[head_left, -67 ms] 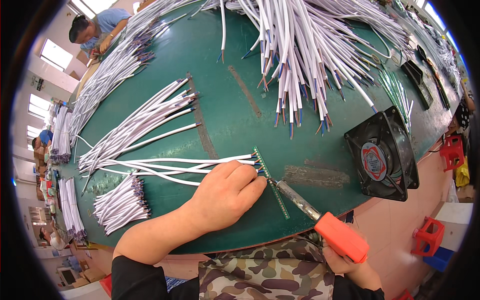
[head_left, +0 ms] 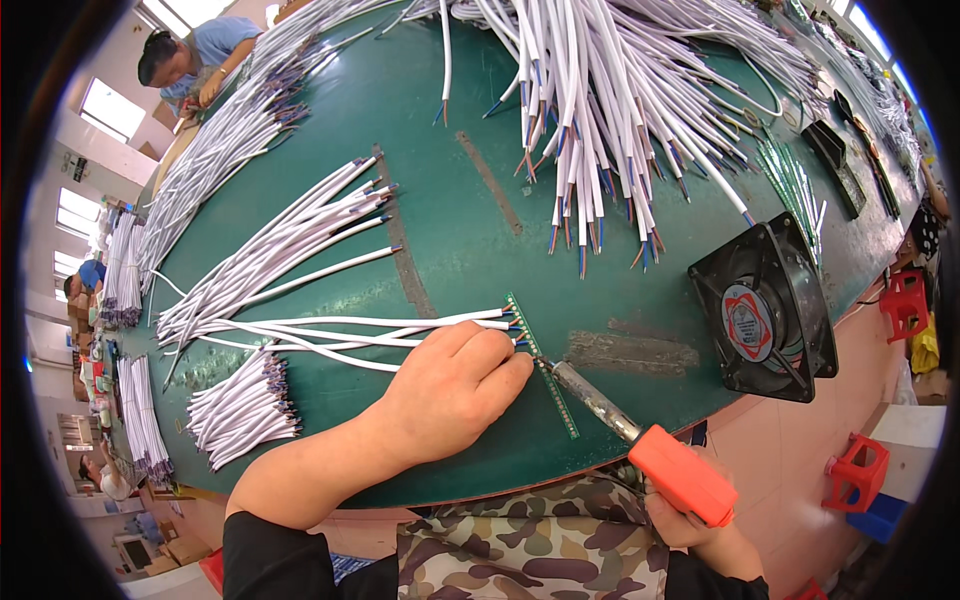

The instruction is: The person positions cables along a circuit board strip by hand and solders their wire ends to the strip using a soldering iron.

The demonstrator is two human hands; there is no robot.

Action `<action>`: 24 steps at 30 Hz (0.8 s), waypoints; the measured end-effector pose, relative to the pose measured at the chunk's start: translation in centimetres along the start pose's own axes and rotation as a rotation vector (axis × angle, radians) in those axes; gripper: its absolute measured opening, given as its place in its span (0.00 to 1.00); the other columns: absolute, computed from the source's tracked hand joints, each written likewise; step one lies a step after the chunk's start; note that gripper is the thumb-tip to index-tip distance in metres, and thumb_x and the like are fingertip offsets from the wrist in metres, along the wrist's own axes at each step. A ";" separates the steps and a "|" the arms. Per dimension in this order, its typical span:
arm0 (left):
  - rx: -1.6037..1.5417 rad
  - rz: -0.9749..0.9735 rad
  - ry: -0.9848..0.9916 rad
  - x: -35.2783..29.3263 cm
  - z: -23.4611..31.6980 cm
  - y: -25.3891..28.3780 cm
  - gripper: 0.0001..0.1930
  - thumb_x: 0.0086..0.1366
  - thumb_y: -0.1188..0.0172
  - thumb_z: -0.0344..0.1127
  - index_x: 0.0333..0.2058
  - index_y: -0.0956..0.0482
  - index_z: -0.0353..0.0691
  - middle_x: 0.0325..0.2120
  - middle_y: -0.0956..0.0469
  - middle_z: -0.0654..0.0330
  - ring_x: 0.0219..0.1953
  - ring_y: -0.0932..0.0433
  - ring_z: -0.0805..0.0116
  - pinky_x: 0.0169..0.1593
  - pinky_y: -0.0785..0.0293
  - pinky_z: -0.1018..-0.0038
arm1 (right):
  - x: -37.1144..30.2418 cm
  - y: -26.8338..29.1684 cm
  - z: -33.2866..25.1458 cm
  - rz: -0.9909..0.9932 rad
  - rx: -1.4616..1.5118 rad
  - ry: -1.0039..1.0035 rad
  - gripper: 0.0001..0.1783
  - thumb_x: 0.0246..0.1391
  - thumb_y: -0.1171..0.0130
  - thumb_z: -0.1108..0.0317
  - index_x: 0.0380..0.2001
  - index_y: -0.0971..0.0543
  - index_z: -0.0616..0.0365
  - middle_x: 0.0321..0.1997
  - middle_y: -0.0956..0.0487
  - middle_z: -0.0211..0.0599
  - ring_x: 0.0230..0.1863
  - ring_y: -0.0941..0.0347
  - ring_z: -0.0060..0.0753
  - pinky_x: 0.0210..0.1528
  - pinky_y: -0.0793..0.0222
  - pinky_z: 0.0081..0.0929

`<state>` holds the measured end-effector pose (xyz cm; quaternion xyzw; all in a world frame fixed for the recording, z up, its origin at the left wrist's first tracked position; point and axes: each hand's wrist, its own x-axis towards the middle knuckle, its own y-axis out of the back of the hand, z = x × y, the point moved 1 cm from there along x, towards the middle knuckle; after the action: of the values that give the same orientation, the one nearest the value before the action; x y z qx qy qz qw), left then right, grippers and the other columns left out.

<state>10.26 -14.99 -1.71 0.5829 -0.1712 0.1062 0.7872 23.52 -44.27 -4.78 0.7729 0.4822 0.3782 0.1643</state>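
Left fingers [head_left: 507, 384] pinch; right hand [head_left: 676, 522] grips.

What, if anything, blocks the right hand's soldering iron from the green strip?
Nothing visible: the soldering iron, in the right hand, has its tip at the green strip; the fan stands to the right.

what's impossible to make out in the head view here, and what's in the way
All in the head view:
- Left hand fingertips: hidden behind the hand itself, so their exact grip is unclear.
- Soldering iron tip: too small to tell whether it touches the green board strip.
- Right hand: partly covered by the iron's orange handle.
- Big white cable bundle: far ends cut off by the top edge.
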 end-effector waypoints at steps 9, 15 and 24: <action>-0.011 0.021 0.006 -0.1 -0.1 -0.1 0.16 0.49 0.37 0.25 0.40 0.18 0.35 0.32 0.23 0.58 0.33 0.23 0.60 0.35 0.25 0.67 | -1.3 -0.2 0.3 0.069 0.120 -0.036 0.31 0.43 0.33 0.75 0.53 0.27 0.69 0.42 0.17 0.46 0.32 0.17 0.45 0.34 0.22 0.35; -0.014 0.038 -0.002 -0.2 0.0 -0.1 0.15 0.49 0.36 0.25 0.39 0.18 0.37 0.31 0.23 0.59 0.31 0.23 0.60 0.34 0.25 0.66 | -3.3 -0.7 0.8 0.108 0.035 -0.131 0.22 0.42 0.31 0.72 0.44 0.19 0.63 0.50 0.22 0.49 0.34 0.19 0.47 0.35 0.21 0.37; 0.022 0.037 -0.016 -0.4 0.1 -0.4 0.12 0.53 0.37 0.31 0.38 0.18 0.38 0.32 0.25 0.61 0.33 0.25 0.62 0.36 0.28 0.67 | -2.4 -0.4 0.5 0.067 0.029 -0.058 0.25 0.41 0.31 0.71 0.47 0.20 0.63 0.54 0.25 0.48 0.32 0.19 0.46 0.33 0.22 0.37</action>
<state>10.04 -15.15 -2.18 0.5893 -0.1869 0.1178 0.7771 23.04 -46.13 -6.35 0.8016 0.4564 0.3541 0.1541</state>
